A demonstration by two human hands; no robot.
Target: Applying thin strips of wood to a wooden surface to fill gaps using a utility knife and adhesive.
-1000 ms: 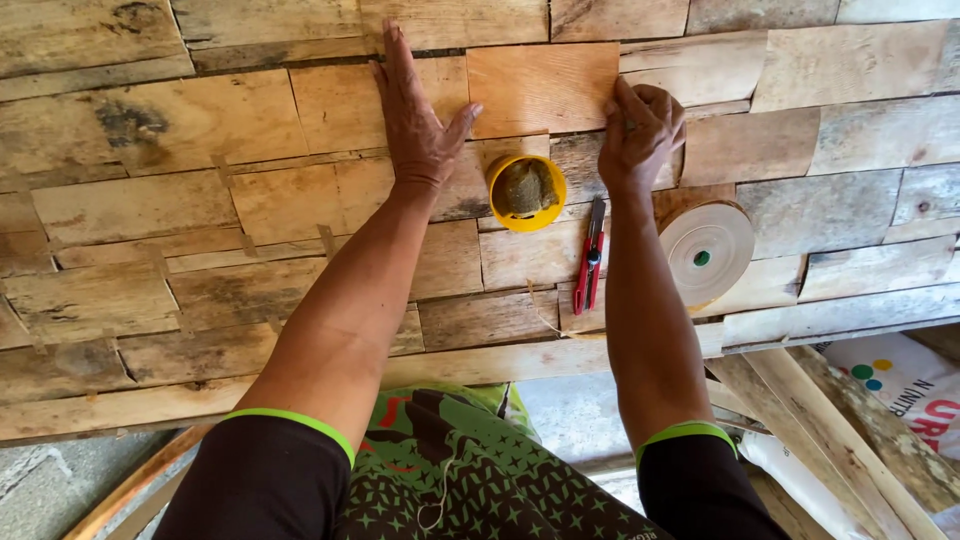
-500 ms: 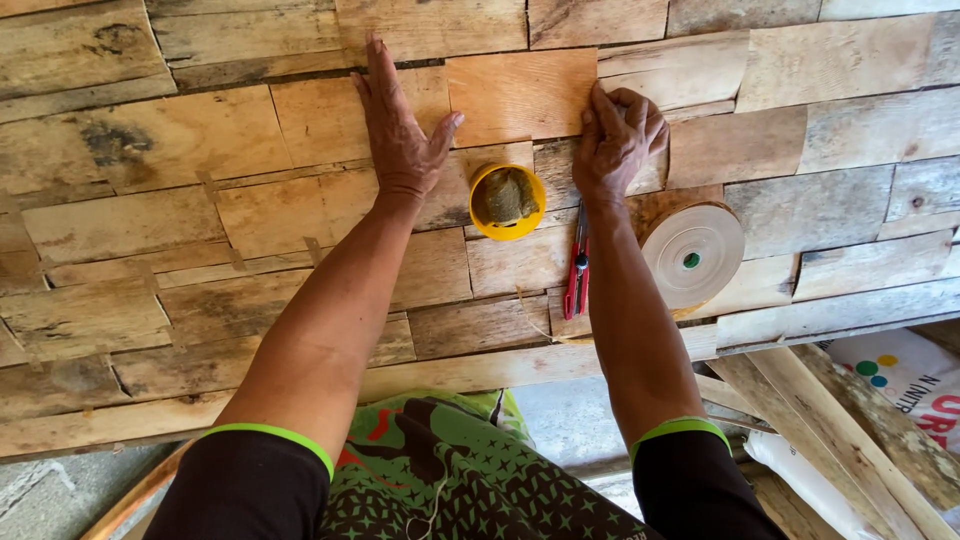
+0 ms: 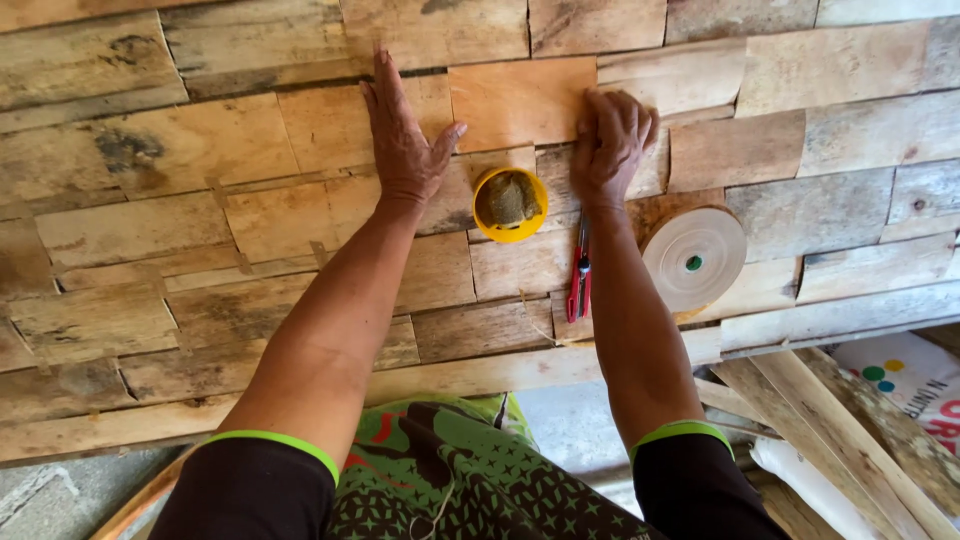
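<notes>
Head view, looking straight down on a patchwork of thin wood sheets (image 3: 150, 200) that fills most of the frame. Upper centre, there's the piece in play: an orange veneer rectangle (image 3: 522, 100), cleaner and brighter than the weathered pieces around it, its long axis running left to right.

The left hand (image 3: 405, 140) lies flat and spread, fingers pointing to the top of the frame, thumb angled out and touching the rectangle's left edge; it grips nothing, only presses down. The right hand (image 3: 612, 145) is curled, knuckles up, fingertips bearing on the rectangle's right edge; whether it pinches anything underneath, I can't tell. So the piece sits squarely between the two hands, each one at a short end, neither clearly nearer.

Just below the rectangle, a yellow bowl (image 3: 510, 203) of greenish paste. Below the right wrist, a red-handled cutter (image 3: 578, 285) lies pointing up-frame. To its right, a pale tape roll (image 3: 693, 260) lies flat.
</notes>
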